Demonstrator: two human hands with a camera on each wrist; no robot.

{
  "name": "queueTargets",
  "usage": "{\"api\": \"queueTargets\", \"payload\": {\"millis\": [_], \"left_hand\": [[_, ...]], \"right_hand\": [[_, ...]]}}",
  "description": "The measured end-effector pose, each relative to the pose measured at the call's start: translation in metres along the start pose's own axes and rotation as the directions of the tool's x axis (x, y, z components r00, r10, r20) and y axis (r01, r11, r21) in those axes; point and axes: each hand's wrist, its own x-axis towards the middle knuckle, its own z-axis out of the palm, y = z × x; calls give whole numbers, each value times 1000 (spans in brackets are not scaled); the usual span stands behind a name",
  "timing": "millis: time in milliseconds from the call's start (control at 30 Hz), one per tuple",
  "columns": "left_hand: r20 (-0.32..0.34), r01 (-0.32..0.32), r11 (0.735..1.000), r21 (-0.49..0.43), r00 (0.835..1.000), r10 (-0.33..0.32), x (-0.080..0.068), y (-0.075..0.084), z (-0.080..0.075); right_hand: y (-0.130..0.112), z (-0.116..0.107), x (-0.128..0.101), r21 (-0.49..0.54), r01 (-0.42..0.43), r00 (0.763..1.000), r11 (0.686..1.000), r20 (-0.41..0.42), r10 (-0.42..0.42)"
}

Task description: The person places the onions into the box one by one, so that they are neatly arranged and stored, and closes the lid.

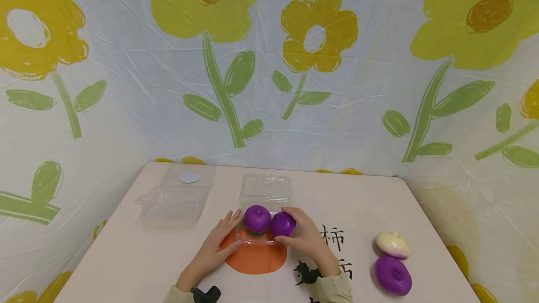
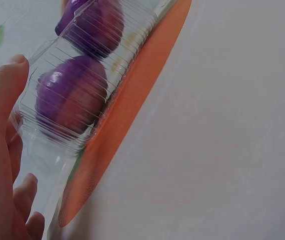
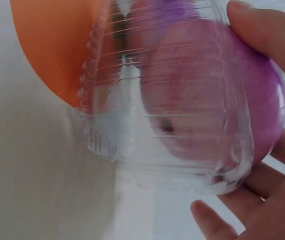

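Observation:
A clear plastic clamshell box [image 1: 266, 196] stands with its lid raised, over an orange printed patch [image 1: 256, 261]. In its left part sits a round purple vegetable [image 1: 257, 218], seen through the ribbed wall in the left wrist view. My right hand [image 1: 310, 239] grips a second round purple vegetable [image 1: 282, 224] at the box's right side. The right wrist view shows this vegetable [image 3: 270, 95] partly behind the clear wall, thumb and fingers around it. On the box's left side, my left hand [image 1: 216, 242] touches the rim with its fingers spread.
Another clear clamshell box [image 1: 174, 202] stands with its lid up at the left. On the right lie a cream-and-purple vegetable [image 1: 392, 245] and a flattened purple one [image 1: 393, 275], touching. Black printed characters [image 1: 333, 237] mark the tabletop. Flower-patterned cloth [image 1: 269, 130] encloses the table.

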Motion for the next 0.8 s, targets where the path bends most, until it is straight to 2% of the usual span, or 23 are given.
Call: {"api": "queueTargets", "payload": {"millis": [133, 267, 600, 700, 800], "left_hand": [[8, 4, 1000, -7, 1000, -4, 0, -1, 0], [15, 7, 1000, -10, 1000, -7, 0, -2, 0], [18, 14, 1000, -8, 1000, -14, 0, -2, 0], [17, 11, 1000, -7, 1000, -11, 0, -3, 0], [18, 11, 1000, -8, 1000, -11, 0, -3, 0]], "right_hand": [[-2, 4, 0, -150, 36, 999, 988, -15, -39], [-5, 6, 0, -210, 31, 999, 977, -6, -33], [-6, 6, 0, -108, -2, 1000, 994, 22, 5], [-3, 5, 0, -33, -11, 1000, 999, 14, 11], [1, 4, -1, 86, -34, 999, 996, -27, 37]]}}
